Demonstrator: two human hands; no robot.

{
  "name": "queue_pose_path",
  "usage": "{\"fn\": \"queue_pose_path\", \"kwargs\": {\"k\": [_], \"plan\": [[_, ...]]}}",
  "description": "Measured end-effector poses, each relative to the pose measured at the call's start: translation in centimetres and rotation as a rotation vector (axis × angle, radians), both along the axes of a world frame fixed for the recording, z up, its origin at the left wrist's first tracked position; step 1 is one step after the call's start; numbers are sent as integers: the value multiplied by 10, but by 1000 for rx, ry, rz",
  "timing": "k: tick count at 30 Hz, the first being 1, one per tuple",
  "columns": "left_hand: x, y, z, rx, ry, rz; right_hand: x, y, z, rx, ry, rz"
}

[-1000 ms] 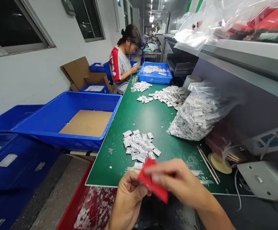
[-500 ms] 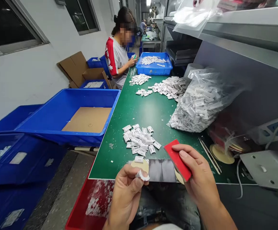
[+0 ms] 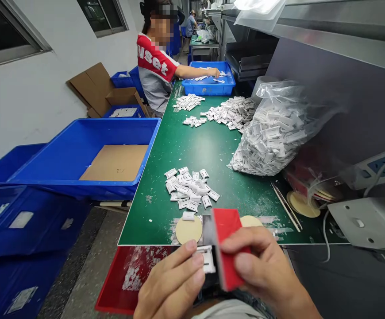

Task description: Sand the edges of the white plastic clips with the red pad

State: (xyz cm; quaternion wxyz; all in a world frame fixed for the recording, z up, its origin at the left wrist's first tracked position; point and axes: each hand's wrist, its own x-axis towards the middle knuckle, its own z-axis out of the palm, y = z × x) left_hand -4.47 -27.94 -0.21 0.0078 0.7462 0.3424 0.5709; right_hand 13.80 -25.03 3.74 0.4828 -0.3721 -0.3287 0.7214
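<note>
A green table (image 3: 195, 153) stretched away from you beside a white wall. At left, a large blue crate (image 3: 79, 189) contained cardboard (image 3: 116, 163); the far blue tray (image 3: 209, 90) held white strips, with a co-worker's hand (image 3: 214, 72) over it. White parts filled the clear bag (image 3: 272, 141) at right; scraps littered the red bin (image 3: 113, 297) below the near edge. Your left hand (image 3: 175, 277) gripped a white piece (image 3: 209, 260) — its thumb hidden — while your right hand (image 3: 262, 261) clasped a red block (image 3: 227, 226) just right of it, partly blocking the table edge. Beyond lay a white pile (image 3: 190, 190). The co-worker's red sleeve (image 3: 157, 57) showed letters ending "set".
</note>
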Motion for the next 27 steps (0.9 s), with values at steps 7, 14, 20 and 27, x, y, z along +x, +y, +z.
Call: {"fn": "queue_pose_path", "kwargs": {"k": [7, 14, 20, 27], "plan": [[-13, -10, 12, -45, 176, -29, -1, 23, -3, 264, -440, -118], [-4, -9, 11, -2, 102, 52, -1, 16, -8, 331, -534, -355], [-5, -10, 3, 23, 98, 68, -2, -3, -7, 321, -330, -310], [15, -2, 5, -189, -441, 36, -4, -2, 1, 206, -46, -133]]}}
